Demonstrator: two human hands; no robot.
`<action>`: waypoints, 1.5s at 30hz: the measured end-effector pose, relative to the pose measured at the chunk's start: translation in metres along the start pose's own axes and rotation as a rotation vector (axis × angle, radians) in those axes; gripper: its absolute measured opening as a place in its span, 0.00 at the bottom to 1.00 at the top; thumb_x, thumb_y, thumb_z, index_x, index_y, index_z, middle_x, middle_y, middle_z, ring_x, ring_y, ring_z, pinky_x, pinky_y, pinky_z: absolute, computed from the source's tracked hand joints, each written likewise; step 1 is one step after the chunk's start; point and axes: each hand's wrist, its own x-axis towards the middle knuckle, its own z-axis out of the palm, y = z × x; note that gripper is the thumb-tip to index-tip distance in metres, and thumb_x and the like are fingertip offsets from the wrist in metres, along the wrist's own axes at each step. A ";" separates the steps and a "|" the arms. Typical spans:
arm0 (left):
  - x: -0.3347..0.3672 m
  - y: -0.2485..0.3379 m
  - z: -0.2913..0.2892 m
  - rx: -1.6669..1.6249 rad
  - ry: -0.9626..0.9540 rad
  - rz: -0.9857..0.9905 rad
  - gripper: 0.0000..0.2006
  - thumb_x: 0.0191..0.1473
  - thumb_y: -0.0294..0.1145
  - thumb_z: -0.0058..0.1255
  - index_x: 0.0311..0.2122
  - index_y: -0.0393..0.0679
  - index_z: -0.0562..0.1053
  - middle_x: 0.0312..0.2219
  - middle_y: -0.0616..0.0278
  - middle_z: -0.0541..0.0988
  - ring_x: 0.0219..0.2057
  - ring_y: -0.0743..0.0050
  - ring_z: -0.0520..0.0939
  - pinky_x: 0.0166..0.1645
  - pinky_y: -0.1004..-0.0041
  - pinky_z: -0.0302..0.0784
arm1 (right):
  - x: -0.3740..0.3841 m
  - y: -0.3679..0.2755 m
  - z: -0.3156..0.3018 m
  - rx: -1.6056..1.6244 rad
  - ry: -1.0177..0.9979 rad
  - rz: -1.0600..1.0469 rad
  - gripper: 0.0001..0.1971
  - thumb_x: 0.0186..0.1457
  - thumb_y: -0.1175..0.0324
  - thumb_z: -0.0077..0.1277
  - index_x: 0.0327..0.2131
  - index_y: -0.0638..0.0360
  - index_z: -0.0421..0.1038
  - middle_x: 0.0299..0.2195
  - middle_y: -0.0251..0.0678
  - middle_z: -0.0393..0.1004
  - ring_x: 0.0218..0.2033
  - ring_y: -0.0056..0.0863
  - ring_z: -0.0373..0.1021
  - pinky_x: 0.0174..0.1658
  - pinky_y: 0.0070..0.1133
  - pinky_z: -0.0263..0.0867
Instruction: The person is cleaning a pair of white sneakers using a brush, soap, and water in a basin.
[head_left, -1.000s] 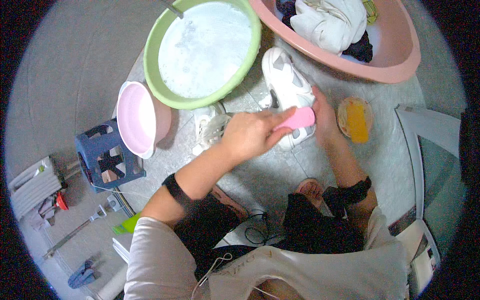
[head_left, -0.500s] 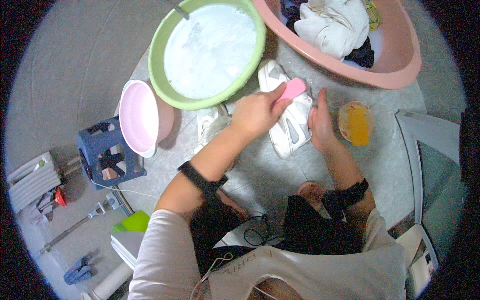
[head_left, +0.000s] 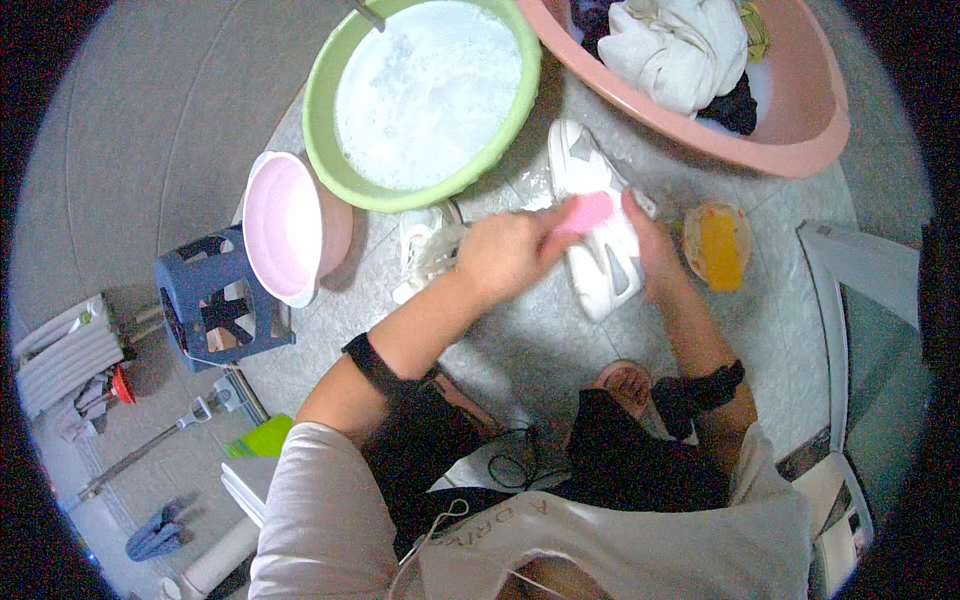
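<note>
"So, what have you got in your hands over there?"

"From my seat, I have the left hand (head_left: pixel 508 252) curled round a pink block (head_left: pixel 588 213), thumb and fingers pinching it. Brush or sponge, I can't tell. It sits against the upper of a white shoe (head_left: pixel 612 240)."

"And your other one?"

"My right hand (head_left: pixel 656 246) lies along the shoe's right side, thumb toward the upper. Its fingers are partly hidden, so I can't tell how firmly it grips. That shoe is between my two hands, above the grey floor (head_left: pixel 540 330); whether it rests there, I can't make out."

"What's close by?"

"Just left of my left hand, a second white shoe (head_left: pixel 420 250). Just right of my right hand, a round dish (head_left: pixel 693 242) with a yellow block (head_left: pixel 721 252) on it."

"Farther out?"

"Beyond my left hand, a green basin (head_left: pixel 395 199) of frothy water (head_left: pixel 430 95). Beyond my right, a large salmon-pink basin (head_left: pixel 800 145) with a white cloth (head_left: pixel 672 55). Well left of my left hand, a small pink basin (head_left: pixel 272 225), then a blue stool (head_left: pixel 183 280)."
</note>
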 end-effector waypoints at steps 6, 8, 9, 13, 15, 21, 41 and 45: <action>0.012 -0.009 0.007 -0.002 0.009 -0.105 0.21 0.47 0.49 0.42 0.46 0.53 0.67 0.21 0.49 0.74 0.21 0.52 0.75 0.26 0.61 0.71 | 0.014 0.026 -0.021 0.130 0.061 0.133 0.36 0.48 0.41 0.36 0.51 0.63 0.53 0.48 0.43 0.60 0.47 0.32 0.59 0.50 0.24 0.52; 0.008 -0.004 0.006 0.023 -0.028 -0.047 0.21 0.47 0.49 0.42 0.46 0.52 0.67 0.22 0.48 0.74 0.22 0.51 0.75 0.27 0.61 0.71 | 0.011 0.026 -0.021 0.064 0.104 0.140 0.36 0.48 0.41 0.35 0.51 0.63 0.53 0.48 0.43 0.60 0.47 0.33 0.59 0.50 0.25 0.52; 0.007 -0.004 0.006 0.027 -0.025 -0.053 0.21 0.47 0.49 0.42 0.46 0.52 0.67 0.22 0.48 0.74 0.22 0.51 0.75 0.27 0.61 0.71 | 0.012 0.024 -0.020 -0.003 0.136 0.143 0.37 0.48 0.41 0.35 0.51 0.63 0.52 0.48 0.43 0.59 0.48 0.33 0.58 0.51 0.25 0.51; 0.006 0.002 0.013 -0.115 -0.039 0.047 0.20 0.49 0.48 0.41 0.46 0.52 0.67 0.19 0.48 0.74 0.20 0.50 0.75 0.25 0.62 0.70 | 0.013 0.026 -0.023 0.052 0.196 0.146 0.38 0.48 0.40 0.36 0.51 0.65 0.52 0.48 0.43 0.60 0.48 0.34 0.58 0.51 0.25 0.50; 0.011 -0.015 0.002 -0.045 -0.007 -0.041 0.20 0.48 0.47 0.42 0.46 0.52 0.67 0.19 0.49 0.74 0.20 0.51 0.75 0.25 0.62 0.70 | 0.008 0.016 -0.017 -0.276 0.239 -0.027 0.34 0.50 0.44 0.37 0.48 0.68 0.55 0.45 0.42 0.63 0.45 0.29 0.61 0.49 0.21 0.53; -0.008 0.005 0.004 0.100 -0.203 0.186 0.19 0.47 0.48 0.43 0.45 0.56 0.68 0.18 0.53 0.74 0.17 0.56 0.75 0.22 0.64 0.70 | 0.003 0.001 -0.003 -0.403 0.277 -0.190 0.35 0.49 0.45 0.39 0.49 0.70 0.55 0.46 0.44 0.61 0.49 0.34 0.57 0.51 0.22 0.49; -0.010 -0.032 0.005 0.105 0.031 0.017 0.19 0.48 0.48 0.40 0.46 0.56 0.67 0.20 0.55 0.75 0.20 0.54 0.75 0.25 0.61 0.70 | -0.001 0.013 -0.001 -0.179 0.280 -0.068 0.35 0.47 0.46 0.43 0.49 0.68 0.54 0.46 0.43 0.60 0.47 0.32 0.58 0.49 0.23 0.53; -0.014 -0.043 -0.024 0.196 0.041 -0.067 0.19 0.48 0.47 0.40 0.47 0.57 0.65 0.21 0.53 0.74 0.21 0.54 0.75 0.26 0.61 0.70 | -0.010 0.000 0.008 -0.023 0.191 -0.053 0.33 0.47 0.49 0.44 0.48 0.68 0.55 0.45 0.41 0.62 0.45 0.30 0.61 0.47 0.22 0.55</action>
